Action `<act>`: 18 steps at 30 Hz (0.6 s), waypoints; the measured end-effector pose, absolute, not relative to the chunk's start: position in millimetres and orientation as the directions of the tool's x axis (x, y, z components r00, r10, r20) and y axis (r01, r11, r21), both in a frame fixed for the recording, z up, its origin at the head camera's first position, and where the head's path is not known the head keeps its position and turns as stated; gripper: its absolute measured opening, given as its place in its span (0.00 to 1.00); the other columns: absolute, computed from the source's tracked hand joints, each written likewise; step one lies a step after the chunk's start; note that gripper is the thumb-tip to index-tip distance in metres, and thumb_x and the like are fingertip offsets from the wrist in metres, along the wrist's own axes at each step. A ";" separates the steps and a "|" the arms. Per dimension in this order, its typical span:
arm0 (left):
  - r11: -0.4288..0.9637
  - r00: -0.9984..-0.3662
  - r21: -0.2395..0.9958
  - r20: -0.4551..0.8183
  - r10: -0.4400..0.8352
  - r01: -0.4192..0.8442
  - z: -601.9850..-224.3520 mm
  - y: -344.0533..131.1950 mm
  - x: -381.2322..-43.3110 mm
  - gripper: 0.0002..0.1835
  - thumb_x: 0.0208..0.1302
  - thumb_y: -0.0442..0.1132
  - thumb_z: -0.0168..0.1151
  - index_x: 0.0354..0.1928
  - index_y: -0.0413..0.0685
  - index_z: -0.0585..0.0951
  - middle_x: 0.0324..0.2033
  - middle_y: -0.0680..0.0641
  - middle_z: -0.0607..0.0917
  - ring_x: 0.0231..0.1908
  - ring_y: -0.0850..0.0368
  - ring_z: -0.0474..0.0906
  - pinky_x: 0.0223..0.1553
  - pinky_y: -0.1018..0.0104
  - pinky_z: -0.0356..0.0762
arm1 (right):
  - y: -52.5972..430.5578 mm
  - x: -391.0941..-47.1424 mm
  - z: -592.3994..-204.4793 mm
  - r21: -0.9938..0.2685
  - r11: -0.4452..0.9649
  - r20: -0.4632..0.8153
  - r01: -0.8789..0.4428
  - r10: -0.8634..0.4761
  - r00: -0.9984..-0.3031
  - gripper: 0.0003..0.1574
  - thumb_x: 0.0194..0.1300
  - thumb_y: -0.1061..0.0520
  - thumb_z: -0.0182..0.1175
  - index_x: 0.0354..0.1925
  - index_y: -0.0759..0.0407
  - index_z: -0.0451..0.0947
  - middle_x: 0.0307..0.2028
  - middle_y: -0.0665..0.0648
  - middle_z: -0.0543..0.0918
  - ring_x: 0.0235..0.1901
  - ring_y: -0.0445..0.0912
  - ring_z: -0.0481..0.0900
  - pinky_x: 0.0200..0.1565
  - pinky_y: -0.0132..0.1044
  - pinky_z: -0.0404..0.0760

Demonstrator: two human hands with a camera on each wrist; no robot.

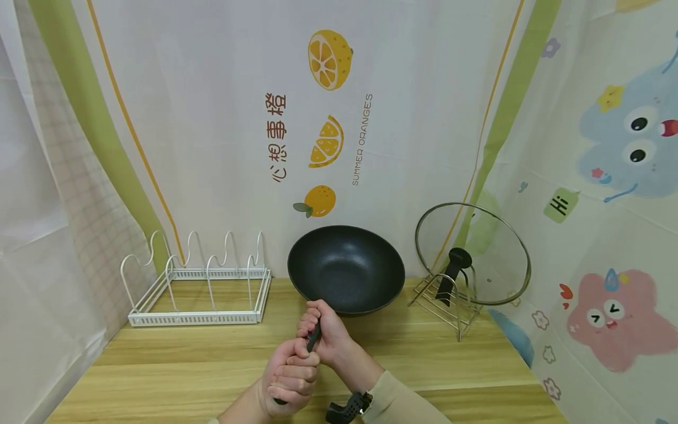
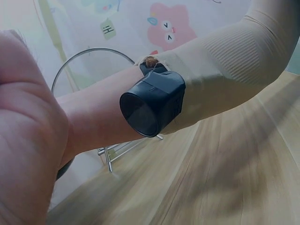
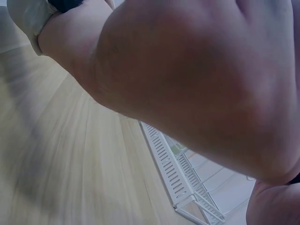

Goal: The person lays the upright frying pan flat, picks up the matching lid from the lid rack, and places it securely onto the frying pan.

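A black wok (image 1: pixel 346 268) is tilted with its dark inside facing me, at the back middle of the wooden table. Both hands grip its long black handle (image 1: pixel 315 337). My right hand (image 1: pixel 329 331) is curled round the part close to the bowl. Lower down, my left hand (image 1: pixel 291 377) wraps the handle towards its end, whose tip shows below the fingers. In the left wrist view, part of the left hand (image 2: pixel 23 131) fills the left side, with the right forearm (image 2: pixel 101 112) behind it. Most of the handle is hidden by the fingers.
On the left stands a white wire rack (image 1: pixel 196 318) with curved dividers. A glass lid (image 1: pixel 500 253) with a black knob leans in a metal wire stand (image 1: pixel 458 318) on the right. Printed curtains (image 1: pixel 222 70) hang close behind and beside the table (image 1: pixel 212 365).
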State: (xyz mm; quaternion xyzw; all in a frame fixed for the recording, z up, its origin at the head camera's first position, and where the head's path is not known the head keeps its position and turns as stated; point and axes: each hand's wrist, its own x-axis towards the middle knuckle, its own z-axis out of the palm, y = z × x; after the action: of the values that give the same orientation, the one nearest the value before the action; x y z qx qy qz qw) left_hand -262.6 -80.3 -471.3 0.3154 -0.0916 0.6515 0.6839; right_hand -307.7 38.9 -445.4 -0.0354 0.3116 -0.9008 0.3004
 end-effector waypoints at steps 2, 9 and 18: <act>-0.052 0.133 0.315 0.536 0.834 -0.948 -472.7 -80.1 -262.9 0.19 0.73 0.42 0.43 0.19 0.53 0.62 0.11 0.56 0.64 0.07 0.65 0.57 0.09 0.75 0.62 | 39.3 -307.7 -446.5 -0.582 -0.625 -0.123 0.520 -0.565 -0.816 0.28 0.75 0.52 0.46 0.15 0.45 0.58 0.13 0.41 0.64 0.13 0.34 0.68 0.26 0.23 0.71; -0.061 0.123 0.313 0.534 0.836 -0.948 -476.9 -79.9 -263.0 0.19 0.72 0.42 0.44 0.19 0.54 0.62 0.11 0.57 0.64 0.06 0.65 0.57 0.08 0.75 0.62 | 39.8 -308.0 -451.8 -0.579 -0.625 -0.127 0.523 -0.564 -0.816 0.28 0.75 0.53 0.45 0.15 0.45 0.58 0.13 0.41 0.64 0.14 0.34 0.67 0.26 0.23 0.71; -0.044 0.132 0.300 0.542 0.830 -0.953 -482.3 -78.5 -261.5 0.20 0.73 0.42 0.43 0.19 0.53 0.62 0.11 0.56 0.64 0.06 0.64 0.57 0.09 0.75 0.62 | 40.2 -306.8 -459.3 -0.572 -0.628 -0.141 0.528 -0.558 -0.817 0.27 0.74 0.53 0.47 0.15 0.45 0.58 0.13 0.41 0.64 0.14 0.33 0.68 0.27 0.23 0.72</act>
State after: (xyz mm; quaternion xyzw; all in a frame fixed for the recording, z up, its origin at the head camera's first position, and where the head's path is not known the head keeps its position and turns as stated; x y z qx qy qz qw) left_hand -261.5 -78.5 -482.3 0.3127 -0.0987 0.6512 0.6844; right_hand -306.8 40.2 -459.3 -0.0248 0.3090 -0.9018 0.3011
